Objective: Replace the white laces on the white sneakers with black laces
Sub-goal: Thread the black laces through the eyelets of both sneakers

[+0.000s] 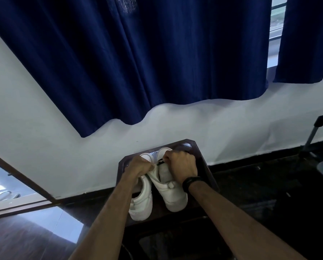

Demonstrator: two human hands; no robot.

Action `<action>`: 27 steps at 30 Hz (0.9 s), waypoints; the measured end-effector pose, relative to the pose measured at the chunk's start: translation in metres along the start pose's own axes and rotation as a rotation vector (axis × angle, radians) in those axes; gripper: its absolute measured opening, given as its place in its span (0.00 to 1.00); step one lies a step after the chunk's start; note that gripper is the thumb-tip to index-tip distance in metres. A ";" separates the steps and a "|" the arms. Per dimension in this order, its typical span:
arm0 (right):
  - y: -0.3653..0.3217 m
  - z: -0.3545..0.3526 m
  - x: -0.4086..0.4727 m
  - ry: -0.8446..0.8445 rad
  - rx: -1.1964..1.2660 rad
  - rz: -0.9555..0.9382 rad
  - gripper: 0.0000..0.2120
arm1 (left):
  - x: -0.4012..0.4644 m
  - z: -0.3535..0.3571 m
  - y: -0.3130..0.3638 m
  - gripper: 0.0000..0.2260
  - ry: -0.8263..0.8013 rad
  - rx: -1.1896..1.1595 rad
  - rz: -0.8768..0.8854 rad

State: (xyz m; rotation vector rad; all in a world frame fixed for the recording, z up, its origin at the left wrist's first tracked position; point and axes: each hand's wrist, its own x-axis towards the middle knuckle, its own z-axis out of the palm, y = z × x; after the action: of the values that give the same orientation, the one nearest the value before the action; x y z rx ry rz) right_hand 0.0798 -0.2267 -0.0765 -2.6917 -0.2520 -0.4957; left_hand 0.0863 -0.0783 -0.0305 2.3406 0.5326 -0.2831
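Two bare forearms reach forward from the bottom edge toward a small dark worktop [203, 162] that stands against a pale wall [81, 147]. On the worktop lie two white sneakers side by side, toes pointing back at the person: the left sneaker [141, 203] and the right sneaker [172, 192], each with a white strap across the front. The left hand [141, 165] has its fingers curled round the heel end of the left sneaker, gripping it. The right hand [182, 165], with a black wristband [190, 182] just behind it, is closed over the top of the right sneaker, its fingers folded in at the tongue; a short bit of black lace [161, 162] shows between the two hands, though whether the right fingers pinch it is hidden. Both hands cover the eyelets. Dark floor [260, 184] spreads to the right of the worktop, where a metal stand [310, 136] rises. Beyond, a deep blue curtain [138, 62] hangs over the wall, with a strip of window [275, 34] between its panels.
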 end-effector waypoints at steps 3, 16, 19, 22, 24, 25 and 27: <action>-0.007 0.002 -0.001 0.053 -0.001 -0.069 0.04 | 0.001 -0.001 -0.004 0.13 0.014 -0.005 0.017; -0.018 0.001 -0.004 -0.058 -0.095 0.086 0.12 | 0.009 -0.020 -0.007 0.09 -0.171 -0.151 0.035; -0.021 0.003 -0.003 -0.059 -0.116 0.096 0.13 | 0.002 -0.022 -0.005 0.12 -0.131 -0.119 0.078; -0.026 0.003 -0.003 -0.046 -0.127 0.101 0.12 | -0.002 -0.022 -0.005 0.07 -0.147 -0.140 0.114; -0.028 0.003 -0.004 -0.034 -0.133 0.096 0.12 | 0.001 -0.020 -0.006 0.05 -0.173 -0.143 0.139; -0.029 0.003 -0.005 -0.017 -0.132 0.099 0.11 | 0.002 -0.020 -0.007 0.04 -0.187 -0.146 0.138; -0.032 0.002 -0.008 0.028 -0.110 0.123 0.11 | 0.002 -0.020 -0.007 0.03 -0.186 -0.145 0.132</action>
State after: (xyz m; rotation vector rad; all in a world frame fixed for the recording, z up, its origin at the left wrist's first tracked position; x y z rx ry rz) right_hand 0.0654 -0.1974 -0.0700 -2.7835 -0.0522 -0.5241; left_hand 0.0859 -0.0599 -0.0206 2.1703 0.2972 -0.3824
